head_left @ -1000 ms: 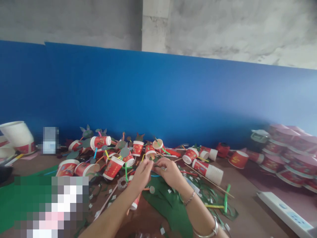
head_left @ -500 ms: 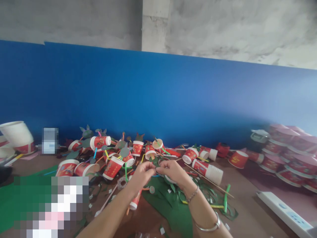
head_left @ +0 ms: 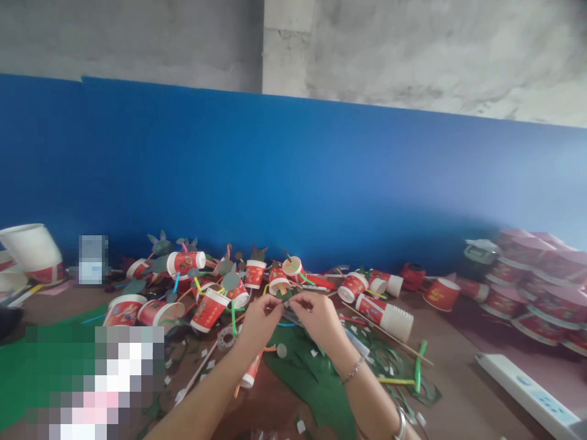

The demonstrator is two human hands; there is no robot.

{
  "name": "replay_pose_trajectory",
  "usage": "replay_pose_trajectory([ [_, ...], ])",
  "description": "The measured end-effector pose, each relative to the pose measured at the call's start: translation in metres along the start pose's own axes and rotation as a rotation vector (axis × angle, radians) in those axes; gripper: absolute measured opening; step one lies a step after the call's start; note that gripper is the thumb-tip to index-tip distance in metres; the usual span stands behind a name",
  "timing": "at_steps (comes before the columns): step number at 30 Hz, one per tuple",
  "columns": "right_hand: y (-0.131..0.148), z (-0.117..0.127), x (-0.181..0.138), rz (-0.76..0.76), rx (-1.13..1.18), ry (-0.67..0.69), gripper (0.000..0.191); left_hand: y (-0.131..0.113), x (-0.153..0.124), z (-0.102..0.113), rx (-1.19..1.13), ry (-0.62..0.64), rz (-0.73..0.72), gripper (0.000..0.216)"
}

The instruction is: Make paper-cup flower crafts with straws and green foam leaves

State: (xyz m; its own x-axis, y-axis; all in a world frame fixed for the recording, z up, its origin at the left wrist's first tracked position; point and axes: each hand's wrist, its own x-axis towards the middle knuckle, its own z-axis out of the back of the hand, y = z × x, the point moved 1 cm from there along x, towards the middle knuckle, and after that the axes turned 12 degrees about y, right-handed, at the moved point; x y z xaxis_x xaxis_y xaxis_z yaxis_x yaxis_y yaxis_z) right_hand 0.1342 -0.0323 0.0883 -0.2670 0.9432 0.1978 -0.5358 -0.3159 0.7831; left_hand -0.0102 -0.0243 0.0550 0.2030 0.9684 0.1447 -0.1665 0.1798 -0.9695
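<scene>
My left hand and my right hand meet fingertip to fingertip above the middle of the table, each closed in a pinch. Whatever lies between the fingers is tiny and greyish, too small to name. Just behind the fingertips is a dark green paper piece, below a red paper cup with straws. Beneath my hands and forearms lies a green paper sheet, scattered with small white bits and curled green offcuts. A pale strip shows beside my right wrist.
Red paper cups with straws and paper shapes crowd the back left. A nested cup stack lies to the right, near a green straw. Pink-topped cups are piled far right, behind a white power strip. A blue partition stands behind.
My hands have shifted slightly, with the right wrist lower and both pinches still close together. The pale strip by my right wrist has come into sight.
</scene>
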Motion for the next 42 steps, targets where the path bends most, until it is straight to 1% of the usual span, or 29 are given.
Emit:
replay_pose_trajectory([
  [3,0.006,-0.004,-0.004,-0.047,-0.085,-0.015,0.017,-0.003,-0.003,-0.002,0.069,0.003,-0.028,0.018],
  [6,0.008,-0.007,-0.005,-0.094,-0.117,-0.012,0.017,-0.004,-0.006,-0.005,0.120,-0.013,-0.052,0.017],
  [10,0.013,-0.007,-0.007,-0.082,-0.263,-0.072,0.018,-0.006,-0.008,-0.006,0.132,-0.022,-0.062,0.018],
  [12,0.014,-0.006,-0.008,-0.069,-0.313,-0.078,0.018,-0.008,-0.009,-0.007,0.144,-0.028,-0.069,0.018],
  [19,0.009,-0.006,-0.006,-0.040,-0.183,-0.009,0.017,-0.010,-0.011,-0.007,0.147,-0.046,-0.096,0.017],
  [28,0.006,-0.003,-0.004,0.012,-0.192,0.019,0.017,-0.010,-0.012,-0.006,0.141,-0.011,-0.092,0.018],
  [34,0.008,-0.004,-0.005,0.012,-0.233,-0.003,0.018,-0.011,-0.012,-0.005,0.163,-0.019,-0.103,0.017],
  [42,0.007,-0.002,-0.003,0.019,-0.120,0.029,0.022,-0.010,-0.011,-0.005,0.090,0.000,-0.105,0.017],
])
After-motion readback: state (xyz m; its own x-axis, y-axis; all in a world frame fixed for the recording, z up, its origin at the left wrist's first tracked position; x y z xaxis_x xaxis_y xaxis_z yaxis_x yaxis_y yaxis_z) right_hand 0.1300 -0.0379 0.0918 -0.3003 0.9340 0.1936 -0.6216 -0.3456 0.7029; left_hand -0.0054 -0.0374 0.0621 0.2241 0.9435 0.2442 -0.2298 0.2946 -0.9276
